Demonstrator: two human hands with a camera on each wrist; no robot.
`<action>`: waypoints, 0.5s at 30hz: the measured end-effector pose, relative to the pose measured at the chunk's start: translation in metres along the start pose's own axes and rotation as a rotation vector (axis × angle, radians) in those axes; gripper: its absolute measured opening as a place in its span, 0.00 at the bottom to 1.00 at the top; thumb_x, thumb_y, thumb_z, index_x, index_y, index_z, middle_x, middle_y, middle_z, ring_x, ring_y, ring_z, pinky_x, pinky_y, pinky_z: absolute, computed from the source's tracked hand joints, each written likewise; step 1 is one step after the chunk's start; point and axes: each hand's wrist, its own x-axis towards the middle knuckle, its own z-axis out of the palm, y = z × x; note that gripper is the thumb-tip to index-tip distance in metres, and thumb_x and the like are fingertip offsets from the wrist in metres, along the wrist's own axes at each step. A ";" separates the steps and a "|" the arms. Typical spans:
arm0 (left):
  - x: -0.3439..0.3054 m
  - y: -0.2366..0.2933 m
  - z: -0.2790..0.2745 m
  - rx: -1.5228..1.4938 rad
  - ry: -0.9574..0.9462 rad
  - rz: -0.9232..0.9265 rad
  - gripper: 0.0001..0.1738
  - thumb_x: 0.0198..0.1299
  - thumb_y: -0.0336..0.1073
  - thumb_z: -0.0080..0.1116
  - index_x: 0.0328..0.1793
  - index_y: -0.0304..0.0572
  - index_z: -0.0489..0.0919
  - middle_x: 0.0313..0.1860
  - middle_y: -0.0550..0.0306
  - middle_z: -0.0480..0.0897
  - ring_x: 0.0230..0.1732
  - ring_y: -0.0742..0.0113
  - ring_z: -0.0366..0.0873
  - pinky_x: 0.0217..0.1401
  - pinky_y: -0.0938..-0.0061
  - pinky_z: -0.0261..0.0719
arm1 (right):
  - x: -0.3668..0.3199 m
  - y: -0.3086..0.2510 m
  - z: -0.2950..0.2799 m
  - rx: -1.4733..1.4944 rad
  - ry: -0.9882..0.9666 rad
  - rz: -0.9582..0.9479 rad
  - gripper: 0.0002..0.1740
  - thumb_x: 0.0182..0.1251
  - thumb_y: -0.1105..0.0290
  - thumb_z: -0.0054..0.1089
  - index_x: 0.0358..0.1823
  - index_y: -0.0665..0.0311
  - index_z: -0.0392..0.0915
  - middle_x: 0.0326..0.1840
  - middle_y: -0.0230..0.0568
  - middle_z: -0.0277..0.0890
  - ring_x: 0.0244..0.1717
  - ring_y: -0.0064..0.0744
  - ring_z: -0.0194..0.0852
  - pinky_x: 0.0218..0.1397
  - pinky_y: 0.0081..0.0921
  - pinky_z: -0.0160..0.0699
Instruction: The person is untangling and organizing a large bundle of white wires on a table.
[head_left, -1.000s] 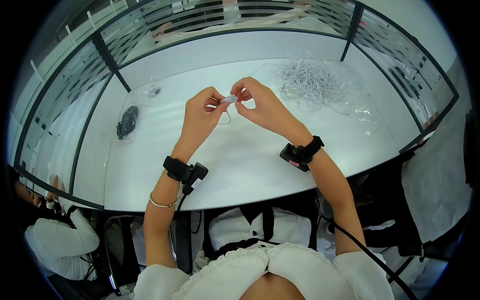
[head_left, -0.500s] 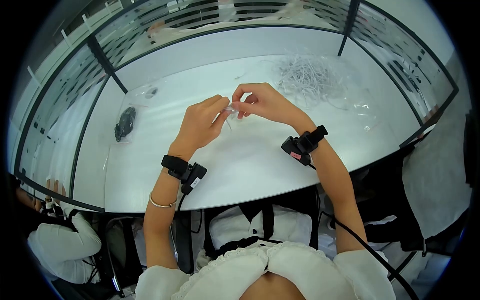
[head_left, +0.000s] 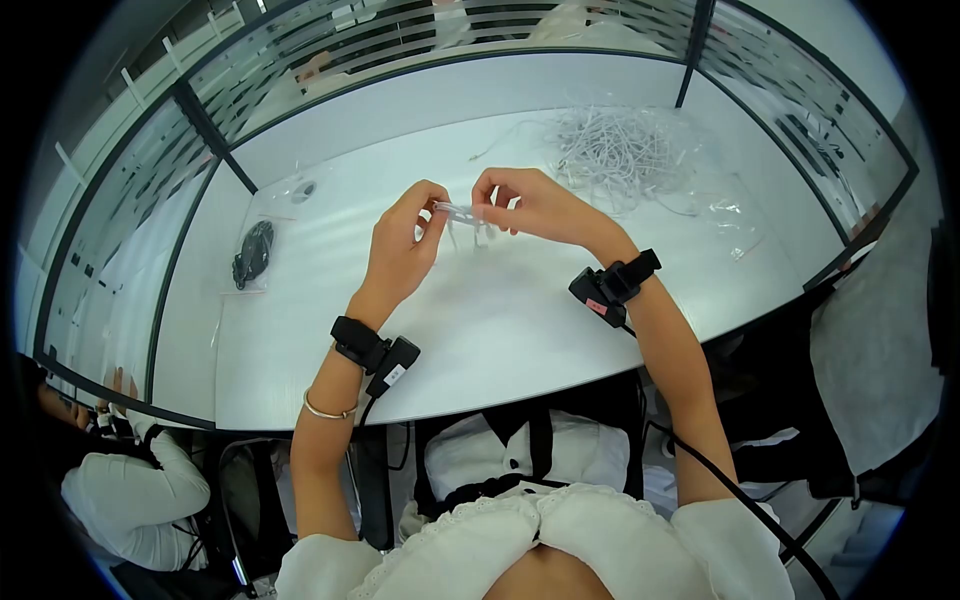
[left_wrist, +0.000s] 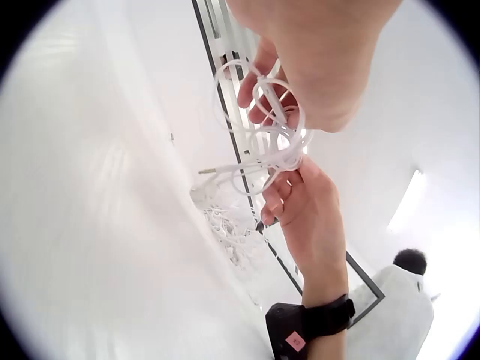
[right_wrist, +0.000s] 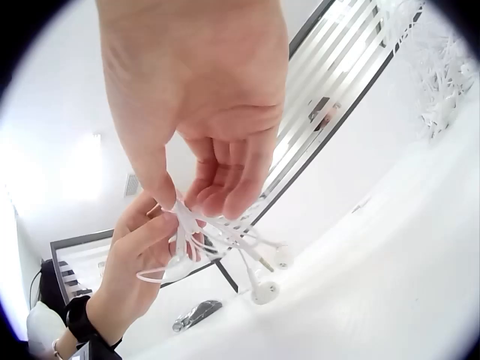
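Observation:
Between the two hands, above the white table, is a bundle of white earphones [right_wrist: 264,291] with a looped cable [left_wrist: 289,154] and a metal plug [right_wrist: 266,264]. My left hand [head_left: 402,240] pinches one side of the bundle between thumb and fingers. My right hand [head_left: 540,208] pinches the other side with thumb and index finger, its other fingers curled loosely. In the right wrist view, earbuds and the plug hang below my right hand [right_wrist: 202,97]. In the left wrist view, loops of cable spread between my left hand [left_wrist: 315,60] and right hand [left_wrist: 311,217].
A tangled pile of white cables [head_left: 615,150] lies at the table's back right, with clear plastic bags [head_left: 730,215] beside it. A bagged black item [head_left: 254,252] lies at the left. Glass-topped partitions [head_left: 440,85] border the table [head_left: 480,330]. Another person [head_left: 140,490] sits at lower left.
The hands were close together and have moved slightly apart. More of the white bundle shows between them, with strands hanging down. Both hands keep their pinch.

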 end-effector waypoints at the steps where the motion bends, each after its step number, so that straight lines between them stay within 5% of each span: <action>1: 0.000 -0.001 0.000 0.011 -0.004 0.014 0.04 0.66 0.27 0.54 0.44 0.38 0.73 0.35 0.54 0.80 0.35 0.62 0.78 0.40 0.71 0.78 | 0.000 0.000 0.002 -0.062 -0.028 -0.019 0.12 0.69 0.62 0.61 0.38 0.63 0.77 0.33 0.30 0.77 0.30 0.20 0.73 0.31 0.20 0.75; 6: -0.001 0.001 -0.001 -0.008 -0.055 -0.047 0.03 0.66 0.28 0.53 0.42 0.37 0.72 0.35 0.55 0.79 0.36 0.66 0.78 0.43 0.71 0.79 | 0.002 0.009 0.004 -0.188 -0.060 -0.045 0.14 0.68 0.60 0.63 0.38 0.64 0.76 0.32 0.30 0.77 0.29 0.22 0.73 0.32 0.22 0.74; 9: 0.001 -0.001 -0.002 -0.410 -0.079 -0.221 0.04 0.67 0.28 0.53 0.40 0.36 0.71 0.35 0.56 0.79 0.37 0.68 0.79 0.45 0.71 0.78 | 0.002 0.006 -0.002 0.001 -0.017 -0.118 0.12 0.68 0.61 0.62 0.38 0.64 0.75 0.30 0.29 0.76 0.28 0.21 0.72 0.31 0.21 0.73; 10: 0.001 -0.002 -0.002 -0.508 -0.078 -0.228 0.04 0.67 0.29 0.53 0.40 0.37 0.72 0.35 0.56 0.80 0.38 0.70 0.79 0.47 0.72 0.79 | 0.000 -0.002 -0.006 0.089 -0.060 0.000 0.11 0.69 0.63 0.62 0.37 0.63 0.74 0.29 0.29 0.75 0.27 0.19 0.71 0.31 0.19 0.71; 15: 0.004 -0.002 -0.004 -0.676 -0.051 -0.289 0.03 0.66 0.30 0.54 0.40 0.40 0.73 0.39 0.58 0.80 0.41 0.70 0.80 0.49 0.72 0.80 | 0.001 0.006 -0.012 0.262 -0.010 0.050 0.10 0.71 0.64 0.59 0.37 0.63 0.73 0.27 0.29 0.74 0.26 0.17 0.70 0.30 0.17 0.69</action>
